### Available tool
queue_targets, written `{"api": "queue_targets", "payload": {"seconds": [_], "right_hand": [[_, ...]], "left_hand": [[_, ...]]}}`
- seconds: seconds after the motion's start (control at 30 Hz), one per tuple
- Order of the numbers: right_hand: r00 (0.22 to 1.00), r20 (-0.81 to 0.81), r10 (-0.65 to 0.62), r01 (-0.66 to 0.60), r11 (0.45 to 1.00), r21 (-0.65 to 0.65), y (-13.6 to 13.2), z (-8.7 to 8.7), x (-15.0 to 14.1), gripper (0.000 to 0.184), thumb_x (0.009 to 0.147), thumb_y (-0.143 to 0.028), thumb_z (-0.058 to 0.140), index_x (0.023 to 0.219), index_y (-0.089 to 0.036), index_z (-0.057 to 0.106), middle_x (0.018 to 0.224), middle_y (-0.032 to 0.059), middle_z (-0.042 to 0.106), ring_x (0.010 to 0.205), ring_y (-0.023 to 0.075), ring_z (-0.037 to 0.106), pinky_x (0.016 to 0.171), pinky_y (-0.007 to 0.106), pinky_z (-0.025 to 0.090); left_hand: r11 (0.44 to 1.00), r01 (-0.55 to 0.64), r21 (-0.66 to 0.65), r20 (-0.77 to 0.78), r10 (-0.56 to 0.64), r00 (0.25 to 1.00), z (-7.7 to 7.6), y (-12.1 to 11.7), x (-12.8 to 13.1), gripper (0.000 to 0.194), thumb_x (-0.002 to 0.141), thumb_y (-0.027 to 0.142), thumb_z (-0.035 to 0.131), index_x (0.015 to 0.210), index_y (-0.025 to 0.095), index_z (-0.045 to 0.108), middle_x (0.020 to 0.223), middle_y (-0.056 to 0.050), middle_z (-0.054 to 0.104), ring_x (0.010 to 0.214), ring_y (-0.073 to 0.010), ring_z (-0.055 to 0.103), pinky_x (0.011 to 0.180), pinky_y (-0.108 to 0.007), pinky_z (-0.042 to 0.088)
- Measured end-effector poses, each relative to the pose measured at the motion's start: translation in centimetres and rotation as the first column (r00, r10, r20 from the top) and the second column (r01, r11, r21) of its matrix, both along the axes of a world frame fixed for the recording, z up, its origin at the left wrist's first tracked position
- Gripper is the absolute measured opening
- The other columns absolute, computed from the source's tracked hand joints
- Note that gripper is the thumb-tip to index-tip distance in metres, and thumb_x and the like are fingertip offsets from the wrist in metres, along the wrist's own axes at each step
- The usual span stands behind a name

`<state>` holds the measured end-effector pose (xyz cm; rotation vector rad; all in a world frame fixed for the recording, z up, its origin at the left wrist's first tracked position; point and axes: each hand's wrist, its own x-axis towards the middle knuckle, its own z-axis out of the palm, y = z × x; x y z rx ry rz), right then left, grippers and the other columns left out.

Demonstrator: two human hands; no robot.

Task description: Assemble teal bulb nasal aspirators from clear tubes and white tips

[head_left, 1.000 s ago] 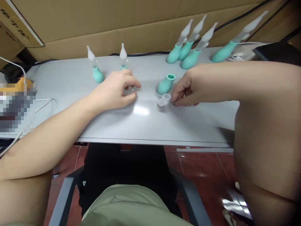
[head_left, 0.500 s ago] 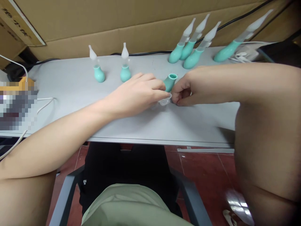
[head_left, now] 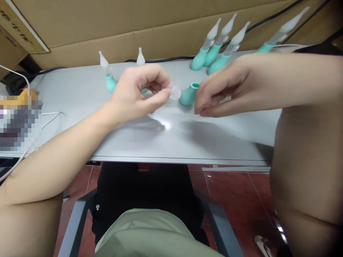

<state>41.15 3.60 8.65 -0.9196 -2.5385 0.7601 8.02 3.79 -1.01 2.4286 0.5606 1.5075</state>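
Observation:
My left hand (head_left: 139,94) is raised a little above the grey table (head_left: 80,103) and pinches a small clear plastic cap (head_left: 175,92) between thumb and forefinger. A teal rubber bulb (head_left: 189,94) with an open mouth lies on its side just right of the cap. My right hand (head_left: 222,94) hovers beside that bulb, fingers drawn together and pointing left; I cannot make out anything in them. Behind my left hand stand two small teal bulbs with white tips (head_left: 107,73), one partly hidden.
Several longer teal bulbs with translucent nozzles (head_left: 214,46) lean at the back right against a cardboard wall (head_left: 160,32). A black cable runs along the table's back edge. White cords and a blurred object lie at the left. Below are a chair and red floor tiles.
My left hand crossed from the left to the clear cap beside the lying bulb, picked it up and lifted it. My right hand let go of the cap and rose off the table.

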Motion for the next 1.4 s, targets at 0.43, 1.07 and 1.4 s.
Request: {"api": "queue_targets", "payload": {"seconds": [0.43,1.07,1.4], "right_hand": [[0.668,-0.72,-0.19,-0.052,0.953,-0.299,-2.8,-2.0,-7.9,0.027,0.078,-0.006,0.113,0.082,-0.027,0.096,0.074,-0.001,0.083,0.064,0.0128,0.073,0.061,0.025,0.059],[0.725,-0.648,-0.234,-0.011,0.936,-0.351,-3.3,-1.6,-8.1,0.042,0.097,0.018,0.083,0.082,-0.02,0.092,0.077,-0.0016,0.085,0.07,0.0102,0.081,0.07,0.017,0.07],[0.731,-0.661,-0.17,-0.055,0.95,-0.306,-3.1,-2.0,-7.4,0.027,0.094,0.005,0.097,0.087,-0.02,0.092,0.082,0.0025,0.089,0.074,0.0134,0.084,0.069,0.018,0.069]], "left_hand": [[0.981,-0.01,-0.194,0.042,0.019,0.999,-0.7,2.5,-0.5,0.075,0.106,0.103,0.087,0.101,0.028,0.08,0.095,-0.007,0.084,0.093,-0.0295,0.087,0.088,-0.053,0.079],[0.998,-0.041,-0.037,-0.006,0.041,0.999,0.2,0.9,-2.1,0.062,0.117,0.092,0.08,0.111,0.03,0.084,0.105,-0.007,0.084,0.099,-0.0294,0.091,0.089,-0.05,0.079],[0.993,-0.07,-0.095,0.008,0.071,0.997,0.0,0.7,-0.9,0.062,0.116,0.091,0.082,0.105,0.03,0.084,0.1,-0.006,0.082,0.091,-0.0276,0.088,0.084,-0.048,0.078]]}}
